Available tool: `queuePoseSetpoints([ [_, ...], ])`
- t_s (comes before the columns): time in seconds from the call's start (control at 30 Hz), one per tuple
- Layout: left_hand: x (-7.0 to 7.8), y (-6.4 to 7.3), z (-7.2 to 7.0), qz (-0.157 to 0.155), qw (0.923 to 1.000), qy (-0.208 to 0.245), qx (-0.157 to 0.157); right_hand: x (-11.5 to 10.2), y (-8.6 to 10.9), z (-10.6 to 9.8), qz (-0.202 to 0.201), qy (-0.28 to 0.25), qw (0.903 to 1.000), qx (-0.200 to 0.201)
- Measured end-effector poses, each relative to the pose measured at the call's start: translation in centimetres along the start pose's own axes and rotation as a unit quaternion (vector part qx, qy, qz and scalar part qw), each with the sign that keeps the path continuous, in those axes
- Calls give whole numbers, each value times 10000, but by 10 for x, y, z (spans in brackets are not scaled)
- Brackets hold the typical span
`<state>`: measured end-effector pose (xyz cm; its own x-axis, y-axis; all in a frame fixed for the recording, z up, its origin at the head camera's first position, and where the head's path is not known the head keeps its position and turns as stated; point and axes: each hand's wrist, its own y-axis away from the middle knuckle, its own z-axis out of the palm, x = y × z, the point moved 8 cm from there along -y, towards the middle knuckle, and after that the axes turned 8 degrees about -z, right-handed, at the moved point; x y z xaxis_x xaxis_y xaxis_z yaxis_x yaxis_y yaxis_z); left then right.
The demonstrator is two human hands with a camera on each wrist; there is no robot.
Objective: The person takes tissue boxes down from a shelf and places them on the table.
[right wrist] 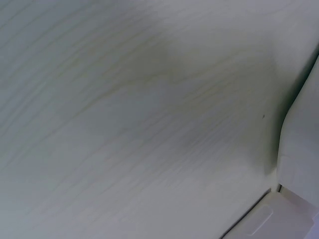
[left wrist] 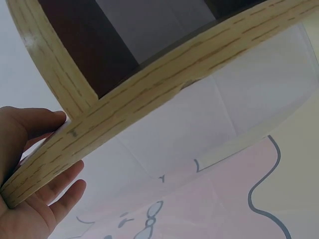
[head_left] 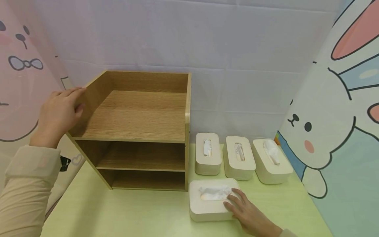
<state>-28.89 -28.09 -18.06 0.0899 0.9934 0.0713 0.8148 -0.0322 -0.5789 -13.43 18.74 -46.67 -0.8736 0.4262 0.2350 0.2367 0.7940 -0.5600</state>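
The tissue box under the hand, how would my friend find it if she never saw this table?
Start at the wooden shelf on the green table. To its right stand three white tissue boxes in a row by the wall. The one you want lies alone in front of them, turned sideways, nearest the person, with the right hand resting on its lid.

left hand point(head_left: 60, 110) raised, right hand point(head_left: 247, 212) flat
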Motion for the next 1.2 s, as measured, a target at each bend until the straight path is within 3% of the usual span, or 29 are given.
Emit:
queuePoseSetpoints([
  [0.53, 0, 0, 1, -72, 9999, 11, -76, 24, 17, 1, 289, 14, 9992, 268],
  [1.2, 0, 1, 0, -88, 9999, 19, -120, 39, 18, 6, 455, 46, 9977, 491],
])
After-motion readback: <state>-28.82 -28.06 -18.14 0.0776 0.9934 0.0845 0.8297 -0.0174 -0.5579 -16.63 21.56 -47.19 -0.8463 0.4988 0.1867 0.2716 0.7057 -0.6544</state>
